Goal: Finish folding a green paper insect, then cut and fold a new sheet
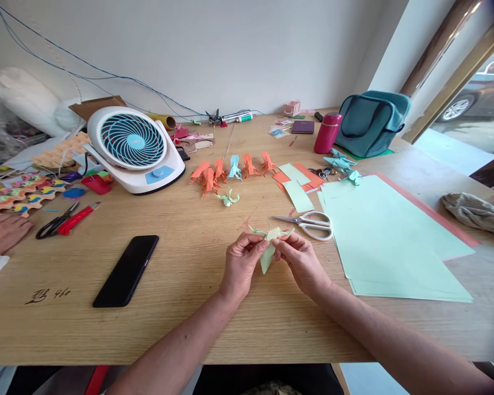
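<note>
Between my two hands is a light green folded paper figure (267, 259), with thin limbs sticking out at both sides and a flat pointed part hanging down. My left hand (243, 262) pinches its left side between thumb and fingers. On the other side, my right hand (299, 260) pinches it near the middle. White-handled scissors (316, 224) lie just beyond my right hand. Farther back stand several orange paper figures (208, 180) and a blue one (234, 167). A small green paper figure (228, 198) sits in front of them.
Green paper sheets (387, 236) cover the right side, with cut strips (298, 196) beside them. A black phone (125, 271) lies front left, below a white fan (134, 148). Another person's hand (6, 231) rests at the left edge near a red cutter (79, 218). A pink flask (328, 133) stands at the back.
</note>
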{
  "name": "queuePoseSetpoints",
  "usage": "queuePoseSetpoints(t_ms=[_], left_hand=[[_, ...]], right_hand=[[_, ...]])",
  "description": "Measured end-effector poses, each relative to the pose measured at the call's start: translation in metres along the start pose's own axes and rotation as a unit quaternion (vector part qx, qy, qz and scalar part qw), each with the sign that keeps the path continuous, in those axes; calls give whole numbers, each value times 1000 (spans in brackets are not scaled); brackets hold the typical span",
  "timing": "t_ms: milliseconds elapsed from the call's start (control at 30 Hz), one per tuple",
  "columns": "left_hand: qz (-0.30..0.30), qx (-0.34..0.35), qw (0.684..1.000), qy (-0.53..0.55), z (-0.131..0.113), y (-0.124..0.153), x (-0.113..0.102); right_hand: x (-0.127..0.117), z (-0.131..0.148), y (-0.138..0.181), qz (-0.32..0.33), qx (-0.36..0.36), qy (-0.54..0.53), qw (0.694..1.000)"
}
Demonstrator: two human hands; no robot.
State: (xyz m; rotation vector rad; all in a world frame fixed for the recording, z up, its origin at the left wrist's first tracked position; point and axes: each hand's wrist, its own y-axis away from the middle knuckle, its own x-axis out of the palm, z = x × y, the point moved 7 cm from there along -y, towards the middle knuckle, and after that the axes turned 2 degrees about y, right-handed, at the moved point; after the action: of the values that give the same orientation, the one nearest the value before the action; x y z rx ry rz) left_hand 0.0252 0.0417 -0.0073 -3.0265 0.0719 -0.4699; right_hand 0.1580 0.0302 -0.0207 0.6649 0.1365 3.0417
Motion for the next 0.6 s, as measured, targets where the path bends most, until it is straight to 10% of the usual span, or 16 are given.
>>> queuePoseSetpoints(t_ms=[600], left_hand=[[-11,60,996,-68,-8,1,-4]], right_hand=[[6,1,1,32,-21,-13,999]])
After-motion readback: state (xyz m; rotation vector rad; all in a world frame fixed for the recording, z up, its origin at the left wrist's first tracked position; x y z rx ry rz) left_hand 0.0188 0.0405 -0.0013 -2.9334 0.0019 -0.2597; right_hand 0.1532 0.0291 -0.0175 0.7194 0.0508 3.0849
